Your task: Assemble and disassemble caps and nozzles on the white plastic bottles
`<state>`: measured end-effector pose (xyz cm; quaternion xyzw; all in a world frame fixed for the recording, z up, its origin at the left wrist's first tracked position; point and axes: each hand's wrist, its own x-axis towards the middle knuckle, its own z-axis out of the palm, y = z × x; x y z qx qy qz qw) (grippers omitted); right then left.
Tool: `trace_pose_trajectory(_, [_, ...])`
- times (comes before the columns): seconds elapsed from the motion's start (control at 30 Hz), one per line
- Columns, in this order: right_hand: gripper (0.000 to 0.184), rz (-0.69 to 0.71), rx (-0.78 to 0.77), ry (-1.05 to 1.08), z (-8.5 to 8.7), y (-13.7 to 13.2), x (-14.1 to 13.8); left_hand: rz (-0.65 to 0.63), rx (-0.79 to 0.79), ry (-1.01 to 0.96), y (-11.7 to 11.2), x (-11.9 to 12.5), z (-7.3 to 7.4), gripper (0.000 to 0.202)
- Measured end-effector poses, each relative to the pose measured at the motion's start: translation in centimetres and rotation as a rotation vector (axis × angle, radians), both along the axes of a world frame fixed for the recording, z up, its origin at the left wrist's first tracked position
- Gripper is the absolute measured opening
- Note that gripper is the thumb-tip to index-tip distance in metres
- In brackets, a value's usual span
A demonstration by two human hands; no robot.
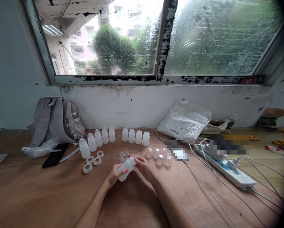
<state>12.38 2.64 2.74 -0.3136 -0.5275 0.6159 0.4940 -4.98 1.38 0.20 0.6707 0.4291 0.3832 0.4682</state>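
The left hand (pixel 113 175) grips a white bottle (pixel 126 167) by its base while the right hand (pixel 142 164) pinches its neck.

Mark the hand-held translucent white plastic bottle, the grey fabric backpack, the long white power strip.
Translucent white plastic bottle (pixel 129 164), head view, mid body.
Grey fabric backpack (pixel 56 118), head view, front panel.
Long white power strip (pixel 242 179), head view, near end.

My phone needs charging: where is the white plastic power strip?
In the head view, the power strip lies on the wooden table, right of the right hand holding a translucent white plastic bottle.
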Motion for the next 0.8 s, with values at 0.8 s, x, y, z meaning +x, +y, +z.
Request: trace_pose_trajectory(0.8, [0.021, -0.448, -0.05, 0.087, -1.9, 0.1, -2.1, 0.287, 0.423, 0.29, -2.1, 4.4, -0.9, 0.039])
